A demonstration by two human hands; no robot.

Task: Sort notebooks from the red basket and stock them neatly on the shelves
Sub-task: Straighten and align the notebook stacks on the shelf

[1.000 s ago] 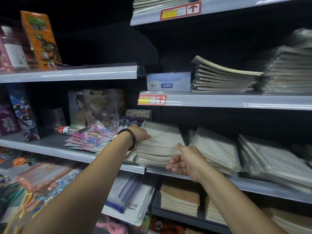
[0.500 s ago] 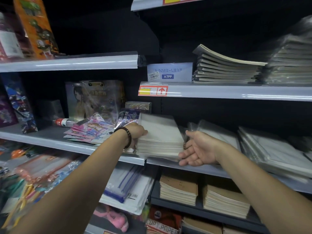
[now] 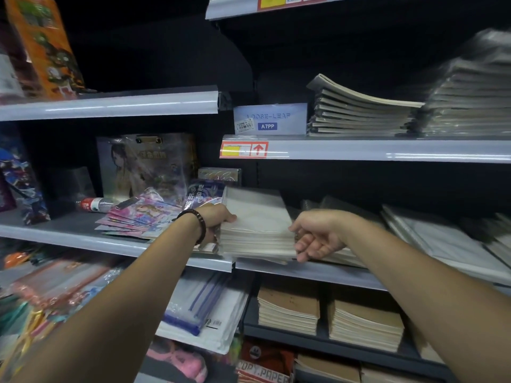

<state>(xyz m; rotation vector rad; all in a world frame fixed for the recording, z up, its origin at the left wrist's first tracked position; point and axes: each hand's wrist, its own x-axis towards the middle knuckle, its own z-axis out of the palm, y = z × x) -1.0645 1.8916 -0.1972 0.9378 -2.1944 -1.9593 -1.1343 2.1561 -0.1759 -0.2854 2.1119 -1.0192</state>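
A stack of pale, plastic-wrapped spiral notebooks (image 3: pixel 255 228) lies on the middle grey shelf (image 3: pixel 309 272), at its left end. My left hand (image 3: pixel 217 221), with a dark bead bracelet on the wrist, grips the stack's left edge, thumb on top. My right hand (image 3: pixel 313 234) is at the stack's right edge, fingers loosely curled, palm turned toward the stack; whether it grips the stack is unclear. More wrapped notebooks (image 3: pixel 442 244) lie to the right on the same shelf. No red basket shows.
Above, a shelf holds a LOOSE-LEAF A7PP box (image 3: pixel 269 118) and notebook piles (image 3: pixel 359 109). Brown-covered pads (image 3: pixel 290 308) sit on the shelf below. To the left lie colourful card packs (image 3: pixel 138 217), a small bottle (image 3: pixel 94 204) and a picture clipboard (image 3: pixel 143 164).
My right hand has slid from the stack's front edge round to its right side. The stack sits a little further back on the shelf. The view has tilted downward.
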